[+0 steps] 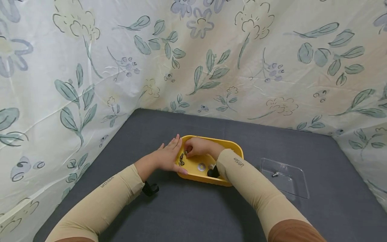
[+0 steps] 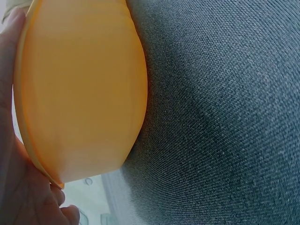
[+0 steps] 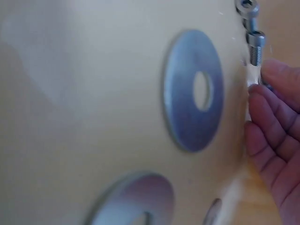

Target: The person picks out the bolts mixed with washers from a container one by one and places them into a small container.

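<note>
A yellow tray (image 1: pixel 199 179) stands on the grey tabletop with small metal hardware inside. My left hand (image 1: pixel 165 158) rests on its left end, fingers straight along the rim and thumb over the front edge; the left wrist view shows the tray's outer wall (image 2: pixel 84 93) beside that hand. Inside the tray, my right hand (image 1: pixel 200 147) pinches a small metal screw (image 1: pixel 186 152), mostly hidden by thumb and fingertips. Socket-head screws (image 1: pixel 181 160) lie by the left inner wall, close to the right fingers (image 3: pixel 262 112). A large flat washer (image 3: pixel 183 93) lies on the tray floor.
Right of the yellow tray sits a shallow clear plastic tray (image 1: pixel 302 184) with a single screw (image 1: pixel 275 174) in it. Floral cloth (image 1: pixel 196 67) hangs behind and along both sides of the table. A black strap (image 1: pixel 150 189) hangs at the left wrist.
</note>
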A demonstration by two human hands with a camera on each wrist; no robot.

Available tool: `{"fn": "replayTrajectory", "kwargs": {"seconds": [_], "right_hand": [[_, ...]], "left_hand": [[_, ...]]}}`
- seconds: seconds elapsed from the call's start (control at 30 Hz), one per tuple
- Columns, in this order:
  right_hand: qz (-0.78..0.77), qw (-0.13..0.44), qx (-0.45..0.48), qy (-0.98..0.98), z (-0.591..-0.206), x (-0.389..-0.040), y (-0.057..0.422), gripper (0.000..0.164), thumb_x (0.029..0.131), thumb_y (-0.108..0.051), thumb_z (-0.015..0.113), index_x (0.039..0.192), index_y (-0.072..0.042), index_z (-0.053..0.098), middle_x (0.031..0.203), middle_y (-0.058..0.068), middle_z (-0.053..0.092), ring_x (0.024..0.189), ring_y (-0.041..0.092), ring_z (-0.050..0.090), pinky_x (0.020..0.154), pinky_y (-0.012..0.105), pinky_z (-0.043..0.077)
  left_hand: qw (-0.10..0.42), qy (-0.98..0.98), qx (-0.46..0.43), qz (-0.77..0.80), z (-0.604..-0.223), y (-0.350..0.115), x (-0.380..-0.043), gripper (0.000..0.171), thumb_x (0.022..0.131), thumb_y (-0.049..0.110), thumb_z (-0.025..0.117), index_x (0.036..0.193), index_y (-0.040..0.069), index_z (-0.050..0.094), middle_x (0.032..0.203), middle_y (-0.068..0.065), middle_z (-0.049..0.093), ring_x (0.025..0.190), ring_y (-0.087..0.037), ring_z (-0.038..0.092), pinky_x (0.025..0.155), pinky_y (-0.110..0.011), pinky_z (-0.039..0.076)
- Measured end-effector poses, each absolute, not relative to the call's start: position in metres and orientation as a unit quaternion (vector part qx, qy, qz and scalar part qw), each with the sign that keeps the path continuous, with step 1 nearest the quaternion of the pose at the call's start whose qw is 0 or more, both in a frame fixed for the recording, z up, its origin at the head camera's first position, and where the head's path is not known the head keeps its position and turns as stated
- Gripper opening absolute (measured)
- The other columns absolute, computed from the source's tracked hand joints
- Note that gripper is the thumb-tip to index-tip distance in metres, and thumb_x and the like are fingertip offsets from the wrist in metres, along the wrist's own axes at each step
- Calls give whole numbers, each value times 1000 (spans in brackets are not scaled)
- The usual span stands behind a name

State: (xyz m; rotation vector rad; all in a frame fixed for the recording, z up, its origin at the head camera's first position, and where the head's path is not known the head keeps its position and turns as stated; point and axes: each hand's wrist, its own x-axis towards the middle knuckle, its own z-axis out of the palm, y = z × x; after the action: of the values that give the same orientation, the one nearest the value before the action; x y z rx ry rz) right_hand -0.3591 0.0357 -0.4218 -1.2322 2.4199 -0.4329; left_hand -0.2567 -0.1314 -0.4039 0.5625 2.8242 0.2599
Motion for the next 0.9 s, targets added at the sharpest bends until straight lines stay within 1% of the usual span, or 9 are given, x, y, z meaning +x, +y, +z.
{"fn": "replayTrajectory", "kwargs": {"seconds": [0.23, 0.37, 0.6, 0.9], "right_hand": [[-150, 200, -437, 864, -413, -360, 42, 12, 82, -19, 69, 91, -12, 64, 80, -4, 59, 71, 11, 54, 68, 21, 45], [-149, 204, -434, 865, -405, -361, 48, 9, 82, -17, 69, 89, -14, 64, 78, -4, 60, 70, 12, 53, 66, 22, 45], [-162, 200, -437, 862, -390, -360, 62, 6, 84, -15, 67, 89, -13, 64, 79, -4, 60, 71, 12, 53, 67, 24, 45], [-189, 195, -426, 863, -380, -353, 80, 8, 84, -13, 67, 90, -13, 62, 81, -3, 61, 73, 13, 55, 69, 24, 47]], "left_hand": [[121, 970, 194, 88, -405, -130, -256, 127, 63, 79, 54, 145, 7, -9, 150, -8, -19, 139, -27, -3, 105, -58, 10], [122, 970, 192, 86, -406, -130, -256, 127, 63, 79, 54, 145, 7, -9, 149, -8, -20, 139, -26, -4, 105, -58, 9], [117, 972, 186, 84, -407, -129, -255, 128, 61, 80, 54, 146, 7, -8, 150, -8, -19, 140, -26, -3, 106, -58, 10], [118, 974, 181, 75, -415, -130, -257, 130, 59, 83, 51, 145, 9, -11, 149, -6, -22, 139, -24, -5, 106, -57, 10]]}}
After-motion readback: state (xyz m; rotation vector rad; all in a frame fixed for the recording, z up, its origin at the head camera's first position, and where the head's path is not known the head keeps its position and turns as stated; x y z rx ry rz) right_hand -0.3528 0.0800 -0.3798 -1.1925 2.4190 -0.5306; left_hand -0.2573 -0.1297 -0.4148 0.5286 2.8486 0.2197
